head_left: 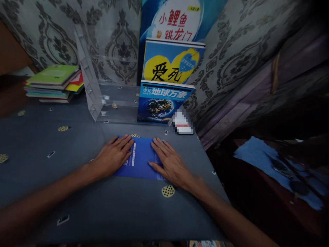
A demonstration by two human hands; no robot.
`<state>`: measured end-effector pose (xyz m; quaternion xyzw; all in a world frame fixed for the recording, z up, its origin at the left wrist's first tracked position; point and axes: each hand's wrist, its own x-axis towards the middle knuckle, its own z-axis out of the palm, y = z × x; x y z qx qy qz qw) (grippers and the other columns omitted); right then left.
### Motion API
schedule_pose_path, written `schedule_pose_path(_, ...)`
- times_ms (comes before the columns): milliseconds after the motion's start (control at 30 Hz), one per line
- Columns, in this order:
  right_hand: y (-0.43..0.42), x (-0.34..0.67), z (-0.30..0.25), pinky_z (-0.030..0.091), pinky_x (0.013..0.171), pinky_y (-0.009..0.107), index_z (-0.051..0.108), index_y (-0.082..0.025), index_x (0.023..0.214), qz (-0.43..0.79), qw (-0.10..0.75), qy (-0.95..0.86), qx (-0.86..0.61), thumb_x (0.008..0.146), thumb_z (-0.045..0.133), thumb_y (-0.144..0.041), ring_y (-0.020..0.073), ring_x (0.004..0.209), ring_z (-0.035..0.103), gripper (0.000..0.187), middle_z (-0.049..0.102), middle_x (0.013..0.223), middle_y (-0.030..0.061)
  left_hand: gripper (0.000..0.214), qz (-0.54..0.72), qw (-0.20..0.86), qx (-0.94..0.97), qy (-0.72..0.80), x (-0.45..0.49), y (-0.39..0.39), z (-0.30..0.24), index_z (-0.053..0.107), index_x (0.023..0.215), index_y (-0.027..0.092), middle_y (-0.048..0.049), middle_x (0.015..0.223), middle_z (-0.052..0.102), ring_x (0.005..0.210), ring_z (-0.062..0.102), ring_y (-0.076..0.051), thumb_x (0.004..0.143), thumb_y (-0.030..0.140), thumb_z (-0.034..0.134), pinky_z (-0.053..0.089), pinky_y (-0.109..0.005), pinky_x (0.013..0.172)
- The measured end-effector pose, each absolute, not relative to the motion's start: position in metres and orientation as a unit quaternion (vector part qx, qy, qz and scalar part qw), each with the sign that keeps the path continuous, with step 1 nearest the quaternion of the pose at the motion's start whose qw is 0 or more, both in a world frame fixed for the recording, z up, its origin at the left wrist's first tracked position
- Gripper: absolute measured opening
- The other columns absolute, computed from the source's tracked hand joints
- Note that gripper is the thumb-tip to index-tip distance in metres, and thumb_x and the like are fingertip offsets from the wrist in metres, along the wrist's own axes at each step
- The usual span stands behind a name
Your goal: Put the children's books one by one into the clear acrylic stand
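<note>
- A dark grey-blue cloth (77, 199) covers the table across the lower left and centre, printed with yellow spotted ovals and small black-and-white labels.
- A blue book (142, 157) lies flat on it at the centre of the frame, its printing turned sideways.
- The person's left hand (114, 156) rests palm down on the book's left part, fingers nearly together; the right hand (171, 164) rests on its right part, fingers slightly spread, thumb held apart.
- Just above, a clear rack (88, 75) holds three upright books at its right: an Earth-cover book (158, 106) in front, a yellow-heart book (160, 70) behind it, and a tall blue book (174, 24) at the back.
- A stack of books (52, 75) sits at upper left.
- Grey patterned curtains (59, 37) hang across the top.
- At right, a light-blue cloth (257, 151) lies in dim surroundings.
</note>
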<state>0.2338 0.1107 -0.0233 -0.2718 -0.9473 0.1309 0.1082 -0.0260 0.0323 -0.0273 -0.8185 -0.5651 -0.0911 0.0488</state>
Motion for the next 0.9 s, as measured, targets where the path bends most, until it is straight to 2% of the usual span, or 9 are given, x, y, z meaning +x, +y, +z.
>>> schedule_pose_path(167,0.110,0.235,-0.028,0.032,0.122,0.059,0.041,-0.010,0.153,0.113,0.118,-0.949,-0.270,0.101,0.046,-0.052,0.0319,0.151,0.034,0.067,0.039,0.159,0.0214,0.051,-0.084,0.020,-0.837,-0.540,-0.025,0.034,-0.024,0.050,0.146,0.015,-0.0135,0.153,0.051,0.145,0.043,-0.026,0.109,0.033,0.021,0.036,-0.052,0.118)
schedule_pose_path(300,0.111,0.235,-0.029,0.031,0.123,0.058,0.041,-0.012,0.154,0.110,0.118,-0.949,-0.272,0.101,0.046,-0.053,0.0314,0.151,0.034,0.067,0.039,0.160,0.0198,0.049,-0.079,0.025,-0.825,-0.559,-0.030,0.032,-0.018,0.054,0.143,0.015,-0.0153,0.148,0.055,0.140,0.050,-0.028,0.108,0.035,0.026,0.035,-0.053,0.117)
schedule_pose_path(400,0.111,0.234,-0.027,0.031,0.123,0.056,0.042,-0.008,0.152,0.103,0.104,-0.950,-0.275,0.101,0.045,-0.054,0.0313,0.150,0.034,0.068,0.039,0.159,0.0211,0.046,-0.067,0.042,-0.804,-0.590,-0.041,0.025,-0.012,0.056,0.138,0.012,-0.0185,0.144,0.058,0.134,0.056,-0.031,0.107,0.033,0.029,0.037,-0.056,0.115)
schedule_pose_path(500,0.111,0.234,-0.026,0.032,0.123,0.054,0.044,-0.005,0.150,0.090,0.100,-0.952,-0.275,0.101,0.044,-0.053,0.0316,0.150,0.036,0.068,0.041,0.158,0.0224,0.045,-0.069,0.032,-0.797,-0.599,-0.057,0.018,-0.009,0.054,0.139,0.012,-0.0175,0.142,0.061,0.130,0.059,-0.029,0.106,0.027,0.029,0.042,-0.053,0.112)
schedule_pose_path(633,0.111,0.235,-0.027,0.032,0.123,0.055,0.046,-0.008,0.149,0.084,0.108,-0.953,-0.271,0.101,0.047,-0.051,0.0314,0.149,0.037,0.065,0.042,0.158,0.0212,0.045,-0.112,-0.033,-0.796,-0.594,-0.078,0.019,-0.007,0.053,0.142,0.017,-0.0120,0.142,0.062,0.127,0.060,-0.027,0.105,0.034,0.034,0.047,-0.047,0.108)
schedule_pose_path(767,0.110,0.226,-0.021,0.031,0.122,0.058,0.046,-0.011,0.150,0.088,0.089,-0.959,-0.252,0.102,0.048,-0.046,0.0322,0.149,0.036,0.060,0.041,0.159,0.0200,0.045,-0.142,-0.085,-0.801,-0.576,-0.088,0.025,-0.005,0.052,0.143,0.018,-0.0104,0.142,0.062,0.128,0.058,-0.025,0.104,0.037,0.040,0.045,-0.044,0.110)
schedule_pose_path(900,0.101,0.193,-0.009,0.030,0.123,0.056,0.049,-0.014,0.148,0.106,0.062,-0.976,-0.179,0.102,0.050,-0.040,0.0302,0.152,0.030,0.053,0.037,0.161,0.0170,0.044,-0.137,-0.080,-0.803,-0.575,-0.086,0.024,-0.004,0.051,0.143,0.018,-0.0113,0.141,0.062,0.128,0.057,-0.026,0.103,0.035,0.041,0.044,-0.045,0.110)
